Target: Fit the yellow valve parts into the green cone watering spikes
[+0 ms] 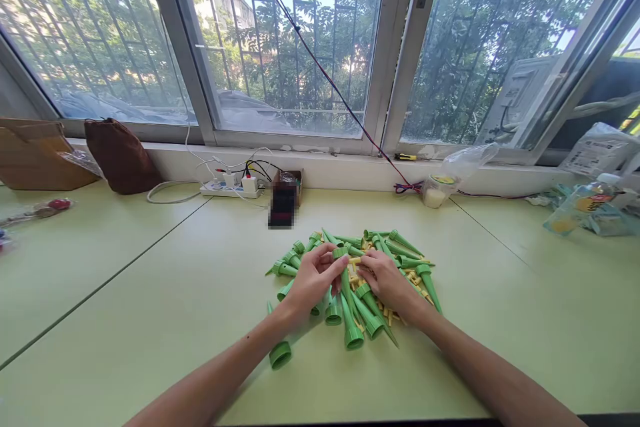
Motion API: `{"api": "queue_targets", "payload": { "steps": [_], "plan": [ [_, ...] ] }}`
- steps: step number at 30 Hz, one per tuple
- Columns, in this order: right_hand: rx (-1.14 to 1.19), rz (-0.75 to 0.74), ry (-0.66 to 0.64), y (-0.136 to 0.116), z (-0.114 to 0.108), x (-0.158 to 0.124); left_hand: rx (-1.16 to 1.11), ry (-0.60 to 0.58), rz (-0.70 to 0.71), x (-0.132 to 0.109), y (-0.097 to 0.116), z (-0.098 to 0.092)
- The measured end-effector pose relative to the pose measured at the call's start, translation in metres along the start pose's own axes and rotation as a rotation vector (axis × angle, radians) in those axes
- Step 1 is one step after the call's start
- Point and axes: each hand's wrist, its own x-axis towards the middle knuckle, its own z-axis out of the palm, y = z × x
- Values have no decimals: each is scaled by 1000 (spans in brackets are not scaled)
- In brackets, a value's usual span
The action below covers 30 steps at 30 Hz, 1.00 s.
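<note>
My left hand (311, 277) is closed around a green plant watering spike (345, 277), its wide threaded end up and its tapered body pointing down. Right beside that wide end, my right hand (387, 278) pinches a small yellow plastic piece (355, 260) between its fingertips. Beneath and around both hands spreads a pile of similar green spikes (353, 337), mixed with many small yellow pieces (413, 277). One separate spike (280, 355) lies near my left forearm, partly hidden by it.
Behind the pile on the pale green table (150, 320) are a blurred dark device (283, 205) and a power strip (230, 188) with cables. A brown bag (120, 157) and a cardboard box (35, 153) stand left. A plastic cup (436, 192) and a bottle (583, 203) stand right.
</note>
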Motion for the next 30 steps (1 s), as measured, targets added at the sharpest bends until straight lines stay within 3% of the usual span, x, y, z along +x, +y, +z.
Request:
{"api": "queue_targets", "payload": {
  "steps": [30],
  "plan": [
    [-4, 68, 24, -1, -3, -1, -37, 28, -16, -1, 1, -2]
  ]
}}
